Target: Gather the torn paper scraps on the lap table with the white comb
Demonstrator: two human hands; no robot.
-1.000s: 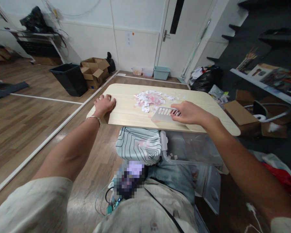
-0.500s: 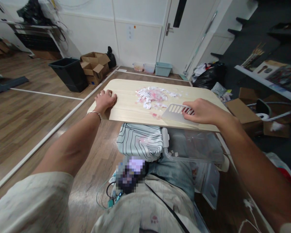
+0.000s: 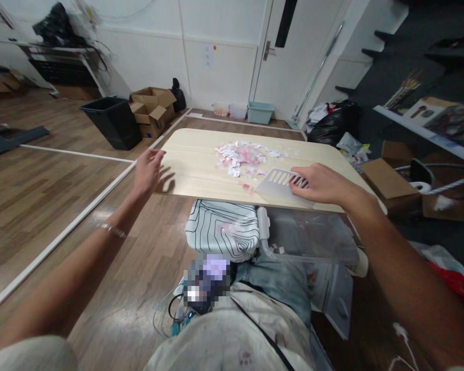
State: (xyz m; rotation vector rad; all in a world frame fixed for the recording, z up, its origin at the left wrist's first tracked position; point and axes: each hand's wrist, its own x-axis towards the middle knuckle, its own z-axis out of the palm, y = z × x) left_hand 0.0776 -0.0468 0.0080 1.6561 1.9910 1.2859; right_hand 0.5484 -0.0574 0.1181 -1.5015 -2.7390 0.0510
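- Scraper (image 3: 277, 184), white plastic with a row of slots, is lying low on the near right part of the table (image 3: 193, 165), its wide edge pointing at the scraps.
- Right hand (image 3: 320, 184) is gripping the scraper by its right end, fingers curled down over the slots and closed on it, wrist hanging past the table's front edge.
- Paper scraps (image 3: 243, 154), white and pink, are sitting in a loose heap in the middle of the table, just beyond the scraper; a few stray pink bits are lying between the heap and the front edge.
- Left hand (image 3: 147, 172) is hovering at the table's left edge, palm turned inward and fingers loosely spread, holding nothing; its shadow is falling on the wood, and I cannot tell whether it is touching.
- Bracelet (image 3: 112, 230) is showing partway up the left forearm.
- Clear plastic bin (image 3: 313, 237) is sitting under the table's front right, with a few scraps inside, and a line-patterned cushion (image 3: 222, 229) is resting just left of it.
- Black bin (image 3: 112, 121) and open cardboard boxes (image 3: 152, 111) are standing on the floor well beyond, by the wall, with a teal tub (image 3: 260, 112) near the door (image 3: 290, 56).
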